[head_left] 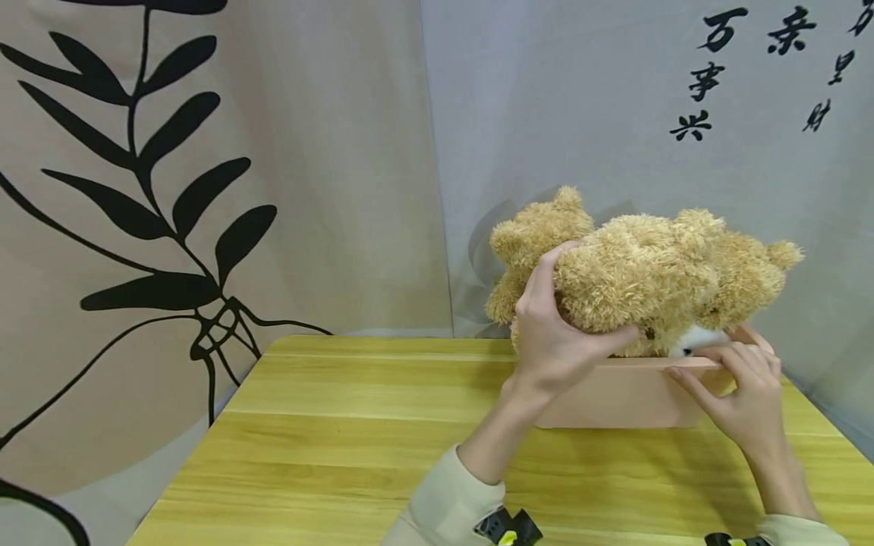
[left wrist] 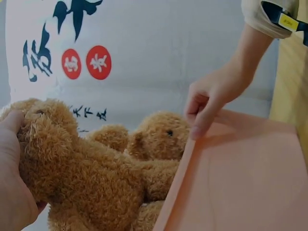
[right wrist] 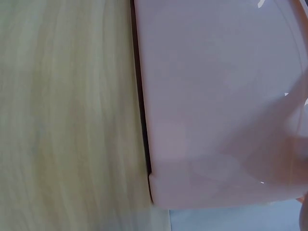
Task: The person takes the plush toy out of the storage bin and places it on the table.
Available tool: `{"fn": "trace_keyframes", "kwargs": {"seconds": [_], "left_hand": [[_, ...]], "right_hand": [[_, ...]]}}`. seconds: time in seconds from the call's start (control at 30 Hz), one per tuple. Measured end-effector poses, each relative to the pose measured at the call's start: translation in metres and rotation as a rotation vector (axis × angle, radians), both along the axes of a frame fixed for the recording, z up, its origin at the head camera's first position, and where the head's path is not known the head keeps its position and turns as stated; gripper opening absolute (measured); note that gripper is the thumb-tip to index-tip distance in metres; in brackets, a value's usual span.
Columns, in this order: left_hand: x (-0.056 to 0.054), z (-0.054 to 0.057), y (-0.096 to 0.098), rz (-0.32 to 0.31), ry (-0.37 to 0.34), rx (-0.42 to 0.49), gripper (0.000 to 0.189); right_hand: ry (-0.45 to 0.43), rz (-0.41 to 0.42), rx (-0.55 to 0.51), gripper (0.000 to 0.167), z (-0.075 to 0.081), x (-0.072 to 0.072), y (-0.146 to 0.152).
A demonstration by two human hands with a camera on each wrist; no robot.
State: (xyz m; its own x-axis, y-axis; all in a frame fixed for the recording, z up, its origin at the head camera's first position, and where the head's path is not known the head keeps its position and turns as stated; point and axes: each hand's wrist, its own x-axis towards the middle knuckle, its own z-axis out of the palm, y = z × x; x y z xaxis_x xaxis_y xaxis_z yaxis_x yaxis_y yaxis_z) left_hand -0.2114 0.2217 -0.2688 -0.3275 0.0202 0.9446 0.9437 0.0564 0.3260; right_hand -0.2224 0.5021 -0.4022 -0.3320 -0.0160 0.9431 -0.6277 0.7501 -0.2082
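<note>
The left hand (head_left: pixel 556 334) has a wide, curved grip on a golden-brown teddy bear (head_left: pixel 635 280), its thumb lying along the lower front and its fingers bent round the left end. The right hand (head_left: pixel 747 387) has a much narrower grip, its thumb and bent fingers pinching the rim of a pink box (head_left: pixel 628 398) near the box's right end. The bear lies on its side over the box, its shaggy body bulging well above the rim, with a rounded ear jutting out at the far right. A second teddy bear (head_left: pixel 539 235), of the same curly fur, shows behind its left end. Just above the rim, near the right hand, a white patch (head_left: pixel 703 338) peeks out beneath the fur. The box sits on a yellow wooden desk (head_left: pixel 369 432).
</note>
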Motion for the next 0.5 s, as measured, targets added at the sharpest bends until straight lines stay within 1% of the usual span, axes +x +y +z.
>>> {"fn": "trace_keyframes", "kwargs": {"seconds": [0.13,0.3,0.4,0.5], "left_hand": [[0.002,0.005,-0.004,-0.04,0.03,0.062,0.086],[0.006,0.015,-0.012,-0.059,0.074,0.11,0.085],[0.008,0.023,-0.019,-0.075,0.08,0.137,0.086],[0.008,0.031,-0.027,-0.093,0.071,0.182,0.082]], "right_hand": [[-0.012,0.001,0.0,0.072,0.0,0.0,0.0],[-0.017,0.004,-0.004,0.072,-0.001,0.001,0.0],[-0.017,0.002,-0.007,0.072,-0.001,0.001,0.0],[-0.023,-0.003,-0.007,0.072,0.0,0.002,0.0]]}}
